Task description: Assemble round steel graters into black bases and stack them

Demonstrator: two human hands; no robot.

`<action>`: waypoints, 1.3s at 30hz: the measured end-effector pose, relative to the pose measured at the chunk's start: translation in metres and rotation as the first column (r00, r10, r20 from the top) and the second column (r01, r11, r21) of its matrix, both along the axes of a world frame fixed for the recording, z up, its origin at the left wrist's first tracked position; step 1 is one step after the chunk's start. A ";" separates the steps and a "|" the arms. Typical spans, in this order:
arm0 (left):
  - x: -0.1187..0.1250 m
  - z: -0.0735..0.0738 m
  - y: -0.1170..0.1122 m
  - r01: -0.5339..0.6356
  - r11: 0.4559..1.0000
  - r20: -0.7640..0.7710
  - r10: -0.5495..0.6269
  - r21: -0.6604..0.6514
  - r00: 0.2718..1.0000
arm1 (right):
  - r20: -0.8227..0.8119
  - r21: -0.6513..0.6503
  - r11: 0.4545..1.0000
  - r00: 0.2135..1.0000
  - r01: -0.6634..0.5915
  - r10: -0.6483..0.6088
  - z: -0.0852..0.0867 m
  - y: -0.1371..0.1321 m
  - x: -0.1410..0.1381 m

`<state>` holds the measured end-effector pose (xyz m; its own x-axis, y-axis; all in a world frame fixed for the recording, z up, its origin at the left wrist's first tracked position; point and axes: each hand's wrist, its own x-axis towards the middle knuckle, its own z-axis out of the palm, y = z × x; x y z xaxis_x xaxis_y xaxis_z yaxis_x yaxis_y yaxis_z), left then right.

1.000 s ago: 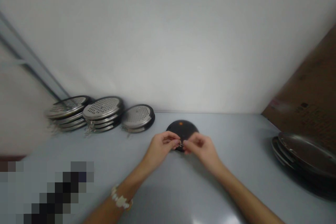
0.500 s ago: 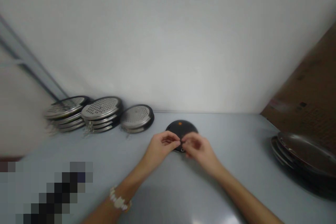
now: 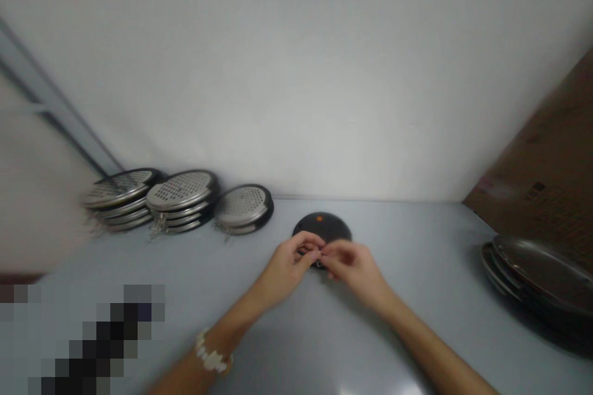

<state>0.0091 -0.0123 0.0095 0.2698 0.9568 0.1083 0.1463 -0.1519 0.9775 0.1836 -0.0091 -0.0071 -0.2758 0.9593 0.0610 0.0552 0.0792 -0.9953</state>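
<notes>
A round black disc (image 3: 331, 226) with an orange spot lies on the table ahead of me. Over its near edge, my left hand (image 3: 285, 265) is closed in a pinch of thumb and fingers. My right hand (image 3: 354, 264) pinches from the other side, its fingertips meeting those of the left. Something tiny and pale shows where the fingertips meet, too small and blurred to name. Just below the fingertips sits a small metal ring (image 3: 319, 264) at the disc's near edge. Both hands hide the front part of the disc.
Stacked perforated metal discs with black rims stand at the left: a far-left stack (image 3: 123, 192), a middle stack (image 3: 183, 192) and a smaller stack (image 3: 243, 205), with small chains hanging off. Large dark round pieces (image 3: 551, 274) are piled at right, by brown cardboard (image 3: 542, 148). A wall (image 3: 324, 86) rises behind.
The fingertips of both hands have come together over the disc's near edge; a small gap showed between them before. The view has shifted slightly.
</notes>
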 end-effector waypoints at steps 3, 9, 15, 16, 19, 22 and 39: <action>0.001 -0.001 -0.001 -0.022 0.999 0.027 0.023 -0.047 0.999 | 0.060 -0.007 0.999 0.998 -0.034 0.034 0.002 -0.003 -0.001; 0.003 0.000 -0.002 -0.085 0.995 0.036 0.087 -0.045 0.996 | 0.147 0.139 0.989 0.986 0.059 -0.079 0.001 -0.008 -0.003; 0.007 0.002 -0.007 -0.204 0.966 -0.056 0.215 0.158 0.975 | 0.219 0.374 0.919 0.951 0.125 -0.219 -0.004 -0.011 -0.004; 0.008 0.003 -0.008 -0.195 0.962 -0.082 0.214 0.191 0.973 | 0.218 0.382 0.915 0.949 0.131 -0.227 -0.005 -0.011 -0.005; 0.009 0.005 -0.012 -0.129 0.966 -0.142 0.164 0.225 0.976 | 0.222 0.413 0.902 0.947 0.124 -0.232 -0.007 -0.011 -0.004; 0.011 0.004 -0.013 -0.102 0.976 -0.142 0.130 0.192 0.981 | 0.239 0.452 0.887 0.946 0.091 -0.219 -0.009 -0.011 -0.003; 0.008 0.006 -0.008 -0.042 0.971 -0.136 0.076 0.234 0.988 | 0.174 0.365 0.917 0.956 0.162 -0.238 -0.005 -0.006 0.003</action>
<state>0.0173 -0.0207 0.0160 0.2424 0.9253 0.2916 0.2977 -0.3570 0.8854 0.1862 -0.0153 -0.0125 -0.1236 0.9257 0.3576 0.3109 0.3783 -0.8719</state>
